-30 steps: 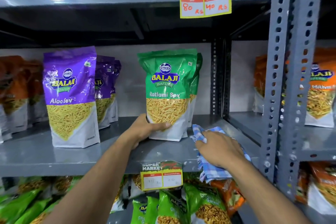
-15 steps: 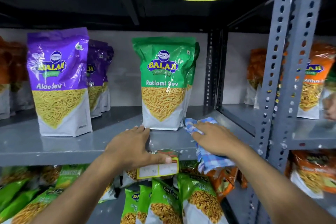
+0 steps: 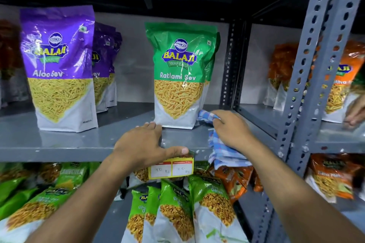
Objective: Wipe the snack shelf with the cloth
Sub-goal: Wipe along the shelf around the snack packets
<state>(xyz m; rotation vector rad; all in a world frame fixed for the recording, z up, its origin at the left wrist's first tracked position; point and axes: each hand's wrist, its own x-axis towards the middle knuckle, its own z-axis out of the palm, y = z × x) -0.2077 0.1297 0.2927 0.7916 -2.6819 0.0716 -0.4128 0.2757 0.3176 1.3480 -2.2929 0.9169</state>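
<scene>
We see a grey metal snack shelf (image 3: 65, 144) at chest height, and both of our hands are on its front edge. Our left hand (image 3: 142, 146) lies palm down and flat on the shelf near the front edge, fingers spread and closed on nothing, with its fingertips just in front of the base of the green Ratlami Sev pouch (image 3: 180, 77) and its thumb laid over the top of the yellow price tag (image 3: 171, 167) that hangs from the edge. Our right hand (image 3: 231, 130) is clamped on the blue-and-white checked cloth (image 3: 223, 154), pressing it onto the shelf toward the right end of the front edge; one end of the cloth bunches up beside the pouch's lower right corner, touching or nearly touching it, and the other end hangs over the front edge. The green pouch stands upright, with more green pouches behind it. Well to the left stands the purple Aloo Sev pouch (image 3: 59, 69), upright, with others in a row behind. A perforated grey upright (image 3: 316, 69) bounds the shelf on the right. Below, green snack bags (image 3: 173, 209) lie stacked on the lower shelf. At the far right edge another person's hand (image 3: 354, 114) rests on the neighbouring shelf.
</scene>
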